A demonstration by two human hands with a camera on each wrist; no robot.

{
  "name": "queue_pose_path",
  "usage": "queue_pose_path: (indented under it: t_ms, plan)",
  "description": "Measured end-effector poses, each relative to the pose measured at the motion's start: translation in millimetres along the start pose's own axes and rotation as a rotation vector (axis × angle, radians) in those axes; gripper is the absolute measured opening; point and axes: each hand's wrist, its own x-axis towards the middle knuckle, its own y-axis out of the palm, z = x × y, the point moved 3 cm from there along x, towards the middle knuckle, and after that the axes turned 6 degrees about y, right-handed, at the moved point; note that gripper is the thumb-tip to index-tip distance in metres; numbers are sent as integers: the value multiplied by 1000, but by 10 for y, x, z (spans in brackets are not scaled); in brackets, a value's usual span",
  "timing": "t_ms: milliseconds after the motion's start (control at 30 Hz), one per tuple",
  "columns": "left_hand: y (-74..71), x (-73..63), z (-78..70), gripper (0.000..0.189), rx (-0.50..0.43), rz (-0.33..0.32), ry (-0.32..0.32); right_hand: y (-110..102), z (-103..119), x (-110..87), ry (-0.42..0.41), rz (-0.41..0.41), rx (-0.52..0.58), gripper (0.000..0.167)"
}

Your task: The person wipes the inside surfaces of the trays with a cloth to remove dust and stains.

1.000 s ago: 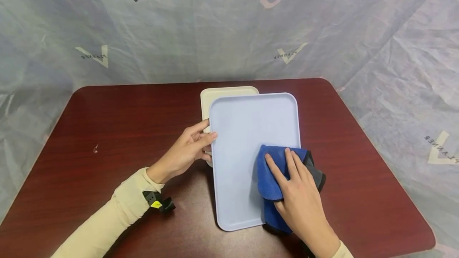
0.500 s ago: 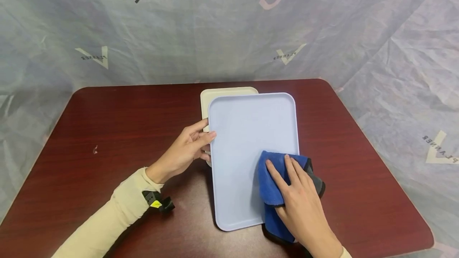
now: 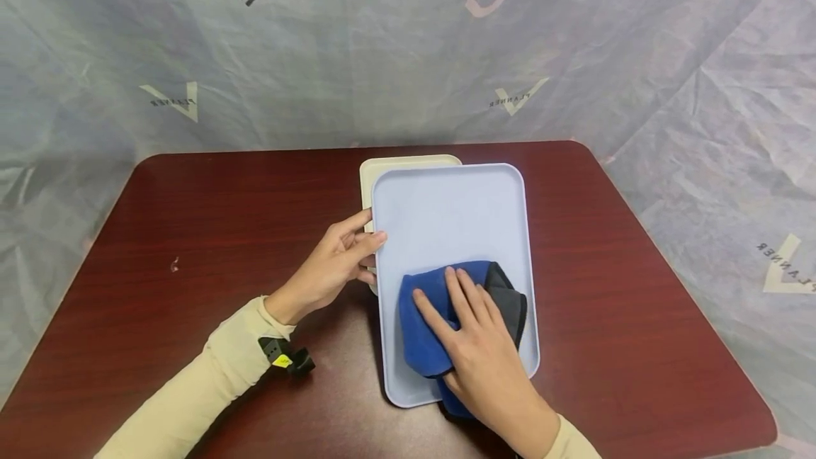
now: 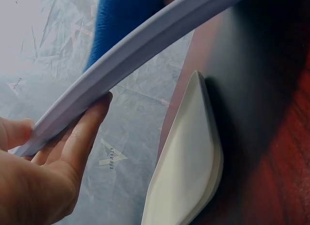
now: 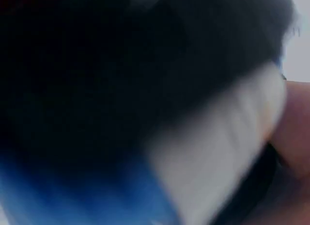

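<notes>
A pale blue rectangular tray [image 3: 452,214] is held tilted above the table. My left hand [image 3: 328,264] grips its left rim, thumb on the upper face and fingers behind; the left wrist view shows the tray's edge [image 4: 121,65] between them. On the tray's lower half lies a folded blue and grey cloth [image 3: 423,331] with black edging. My right hand [image 3: 487,360] holds it against the tray, fingers spread over the top and thumb tucked under a fold. A corner of cloth hangs past the bottom rim. The right wrist view is blurred, with blue cloth [image 5: 87,200] low in it.
Behind the blue tray a cream tray [image 3: 411,161] lies on the dark red table [image 3: 255,204], mostly covered from the head view. It shows more fully in the left wrist view [image 4: 186,157]. Grey printed sheeting [image 3: 344,48] hangs behind the table and along its sides.
My right hand has slid the cloth left across the lower part of the tray, from its right edge to the middle. The left hand and tray stay nearly in place.
</notes>
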Motion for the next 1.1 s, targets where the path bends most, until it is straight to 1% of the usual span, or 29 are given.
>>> queue_pose_path:
  t_ms: [167, 300, 433, 600, 700, 900, 1000, 1100]
  plan:
    - [0, 8, 10, 44, 16, 3, 10, 49, 101, 42, -44, 23, 13, 105]
    - [-3, 10, -1, 44, 41, 10, 18, 82, 172, 0, -89, 39, 16, 110]
    - [-3, 7, -13, 44, 58, 18, 13, 93, 204, -61, -116, 66, 23, 114]
    - [-5, -2, -19, 44, 60, 21, 9, 85, 207, -132, -131, 99, 45, 111]
    - [-4, -7, -18, 44, 61, 17, 8, 83, 210, -157, -138, 98, 56, 109]
    - [4, -9, -7, 43, 60, 9, 4, 42, 142, -139, -119, 65, 50, 105]
    - [9, -10, -7, 43, 45, 8, 8, 2, 39, -106, -71, 39, 30, 101]
    - [11, -14, -11, 43, 31, 7, 11, -39, -101, -84, -1, 28, 2, 99]
